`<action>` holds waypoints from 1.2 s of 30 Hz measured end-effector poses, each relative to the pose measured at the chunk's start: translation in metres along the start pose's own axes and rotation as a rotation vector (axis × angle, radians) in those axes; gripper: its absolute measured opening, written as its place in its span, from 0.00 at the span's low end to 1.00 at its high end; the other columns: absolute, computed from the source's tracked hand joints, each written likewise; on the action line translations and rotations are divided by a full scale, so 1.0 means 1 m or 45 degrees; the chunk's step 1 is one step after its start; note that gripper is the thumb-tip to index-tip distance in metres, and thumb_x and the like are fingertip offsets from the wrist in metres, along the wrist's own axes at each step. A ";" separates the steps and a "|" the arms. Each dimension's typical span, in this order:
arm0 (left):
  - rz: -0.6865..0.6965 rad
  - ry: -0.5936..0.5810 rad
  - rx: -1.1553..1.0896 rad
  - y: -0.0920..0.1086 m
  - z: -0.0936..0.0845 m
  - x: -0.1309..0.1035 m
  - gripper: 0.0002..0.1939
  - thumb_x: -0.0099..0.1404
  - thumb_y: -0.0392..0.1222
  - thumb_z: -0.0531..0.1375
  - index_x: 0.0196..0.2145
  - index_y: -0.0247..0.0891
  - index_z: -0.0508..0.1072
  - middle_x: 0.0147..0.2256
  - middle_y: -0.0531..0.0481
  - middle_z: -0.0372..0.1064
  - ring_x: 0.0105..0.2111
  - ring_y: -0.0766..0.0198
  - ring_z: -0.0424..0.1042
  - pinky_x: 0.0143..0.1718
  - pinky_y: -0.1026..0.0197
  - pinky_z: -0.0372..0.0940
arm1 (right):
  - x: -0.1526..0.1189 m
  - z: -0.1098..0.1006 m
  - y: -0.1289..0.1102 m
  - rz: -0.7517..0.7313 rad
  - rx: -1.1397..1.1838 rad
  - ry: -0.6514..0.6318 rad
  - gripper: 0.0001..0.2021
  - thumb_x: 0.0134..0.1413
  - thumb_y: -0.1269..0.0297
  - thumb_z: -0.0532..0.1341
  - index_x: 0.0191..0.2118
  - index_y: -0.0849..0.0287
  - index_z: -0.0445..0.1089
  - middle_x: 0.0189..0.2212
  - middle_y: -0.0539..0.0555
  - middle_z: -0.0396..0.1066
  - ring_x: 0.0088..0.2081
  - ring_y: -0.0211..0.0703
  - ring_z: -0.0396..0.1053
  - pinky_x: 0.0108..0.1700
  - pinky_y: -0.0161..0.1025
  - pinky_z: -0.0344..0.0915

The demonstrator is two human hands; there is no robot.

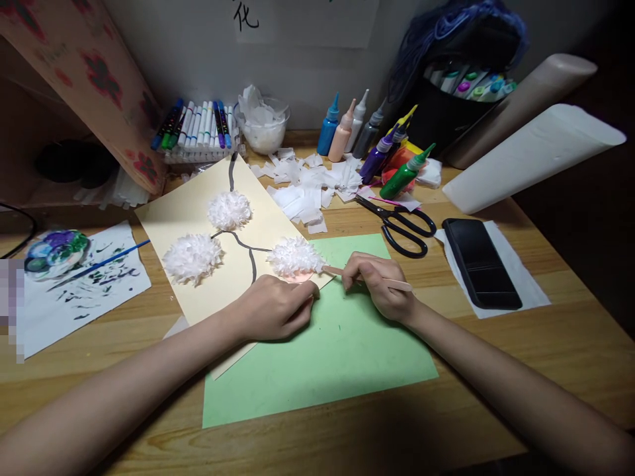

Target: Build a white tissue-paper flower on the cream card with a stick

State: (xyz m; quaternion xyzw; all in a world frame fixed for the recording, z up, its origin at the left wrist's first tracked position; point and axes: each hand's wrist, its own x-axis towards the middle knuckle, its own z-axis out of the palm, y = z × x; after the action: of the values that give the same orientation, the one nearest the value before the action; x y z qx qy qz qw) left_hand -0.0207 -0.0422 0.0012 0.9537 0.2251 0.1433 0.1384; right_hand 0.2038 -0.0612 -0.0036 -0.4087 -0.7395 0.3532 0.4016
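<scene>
A slim, flat, pale wooden stick lies almost level, its long axis running left to right, its tip pointing left at the right edge of a fluffy white paper flower on a cream card. At top, a white wall sheet carries the handwritten black character "化". The right hand, fingers curled closed, grips the stick above a green paper sheet. The left hand, loosely curled, rests on the card below the flower; whether it grips anything is unclear.

Craft desk indoors, paper-flower picture, paint bottles, markers, scissors
</scene>
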 end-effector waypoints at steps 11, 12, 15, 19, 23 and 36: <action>-0.005 -0.005 -0.011 0.000 -0.001 -0.001 0.08 0.63 0.36 0.48 0.37 0.37 0.65 0.19 0.57 0.67 0.18 0.68 0.66 0.19 0.65 0.56 | 0.017 0.011 -0.004 0.174 0.145 0.138 0.25 0.64 0.54 0.45 0.19 0.58 0.62 0.17 0.49 0.63 0.21 0.36 0.61 0.27 0.37 0.58; -0.005 -0.008 -0.014 0.000 -0.001 -0.001 0.08 0.63 0.36 0.47 0.37 0.37 0.65 0.19 0.57 0.66 0.18 0.69 0.65 0.19 0.65 0.56 | 0.015 0.010 -0.004 0.122 0.129 0.172 0.26 0.64 0.54 0.45 0.18 0.58 0.62 0.17 0.50 0.63 0.21 0.36 0.60 0.27 0.38 0.57; -0.016 -0.018 -0.012 0.000 -0.001 -0.001 0.08 0.63 0.36 0.47 0.37 0.38 0.65 0.19 0.57 0.66 0.17 0.69 0.65 0.18 0.65 0.56 | 0.010 0.008 -0.002 0.011 0.121 0.291 0.27 0.64 0.53 0.44 0.16 0.57 0.62 0.14 0.50 0.61 0.19 0.37 0.57 0.25 0.39 0.55; -0.007 -0.012 -0.017 0.000 -0.001 -0.001 0.08 0.63 0.36 0.47 0.37 0.37 0.65 0.19 0.57 0.66 0.17 0.69 0.65 0.19 0.66 0.56 | 0.008 0.006 0.000 -0.010 0.091 0.280 0.27 0.64 0.55 0.44 0.16 0.57 0.62 0.14 0.50 0.61 0.19 0.37 0.57 0.25 0.39 0.55; -0.003 -0.010 -0.021 0.000 -0.001 -0.001 0.08 0.63 0.36 0.48 0.37 0.37 0.65 0.19 0.57 0.67 0.18 0.69 0.65 0.19 0.65 0.56 | 0.009 0.008 0.002 -0.022 0.043 0.208 0.26 0.65 0.57 0.43 0.18 0.57 0.62 0.16 0.50 0.62 0.21 0.37 0.59 0.27 0.38 0.57; -0.009 -0.018 0.008 -0.001 0.001 -0.002 0.08 0.63 0.36 0.48 0.37 0.37 0.64 0.19 0.56 0.67 0.18 0.68 0.66 0.19 0.65 0.55 | 0.021 -0.007 -0.007 -0.001 0.089 0.245 0.27 0.65 0.55 0.43 0.16 0.58 0.61 0.14 0.50 0.61 0.19 0.36 0.58 0.26 0.38 0.55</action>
State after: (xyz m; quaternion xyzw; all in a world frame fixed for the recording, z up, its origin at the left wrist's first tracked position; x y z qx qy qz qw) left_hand -0.0226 -0.0427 -0.0002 0.9543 0.2282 0.1353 0.1374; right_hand 0.2004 -0.0438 0.0120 -0.4260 -0.6850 0.3379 0.4849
